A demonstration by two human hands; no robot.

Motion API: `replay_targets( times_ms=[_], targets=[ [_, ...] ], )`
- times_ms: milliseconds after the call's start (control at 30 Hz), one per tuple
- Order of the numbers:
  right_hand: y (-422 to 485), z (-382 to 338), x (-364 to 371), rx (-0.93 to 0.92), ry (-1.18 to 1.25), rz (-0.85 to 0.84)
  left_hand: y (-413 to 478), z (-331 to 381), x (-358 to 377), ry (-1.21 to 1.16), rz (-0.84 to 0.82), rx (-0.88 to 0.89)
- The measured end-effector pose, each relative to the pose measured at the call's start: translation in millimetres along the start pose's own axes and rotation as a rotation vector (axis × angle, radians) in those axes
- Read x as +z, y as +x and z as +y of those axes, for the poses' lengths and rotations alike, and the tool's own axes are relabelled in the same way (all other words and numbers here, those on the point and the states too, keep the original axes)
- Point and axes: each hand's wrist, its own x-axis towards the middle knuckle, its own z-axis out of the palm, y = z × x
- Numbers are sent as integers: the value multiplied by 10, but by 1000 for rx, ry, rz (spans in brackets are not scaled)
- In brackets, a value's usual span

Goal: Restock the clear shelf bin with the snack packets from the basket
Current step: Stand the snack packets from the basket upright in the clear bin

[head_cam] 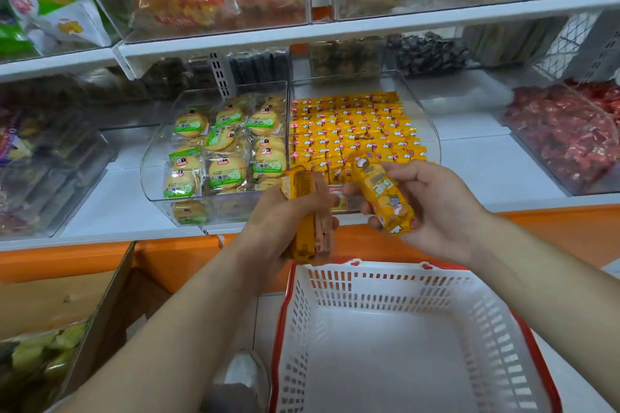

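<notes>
Now our right hand (436, 208) pinches one yellow packet (382, 193), long axis angled toward the clear bin (432, 131) just ahead; left hand (285, 214) clutches a stack (303, 211), basket (496, 308) below.

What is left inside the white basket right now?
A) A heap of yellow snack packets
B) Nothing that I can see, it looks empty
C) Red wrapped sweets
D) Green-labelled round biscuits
B: the white basket shows only its bare floor, while the last yellow packets are up in the left hand and the right hand, in front of the clear bin.
</notes>
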Motion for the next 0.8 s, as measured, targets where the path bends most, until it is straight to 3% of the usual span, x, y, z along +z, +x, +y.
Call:
replay_targets(
  times_ms=[233, 433, 567, 667, 800],
  targets=[
    [64, 47, -27, 11, -29, 112, -15, -8, 26, 9, -42, -159],
    [75, 55, -87, -18, -214, 254, -46, -40, -80, 250, -94, -37],
    [152, -74, -42, -91, -265, 268, -78, -5, -225, 252, -49, 11],
    [295, -251, 19, -176, -532, 280, -59, 48, -337, 239, 47, 55],
    [559, -433, 94, -376, -1306, 370, -23, 84, -452, 229, 141, 115]
  ],
)
